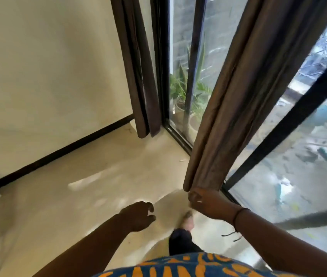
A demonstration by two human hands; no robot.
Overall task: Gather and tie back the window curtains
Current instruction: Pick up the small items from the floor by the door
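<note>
Above your right hand [204,204], the long brown fabric curtain [238,96] is hanging bunched; you are pinching its bottom hem. Left hand [138,214] is hovering beside it, fingers loosely curled, grasping nothing. Judgement: bring it across, encircling every fold before tying.

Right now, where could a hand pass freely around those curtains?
Free: the bare floor between the dark skirting and the far curtain, where the left hand hovers. Also the glass gap between both curtains. Crowded: the near curtain, gripped at its hem by the right hand, hangs close against the window frame.
</note>
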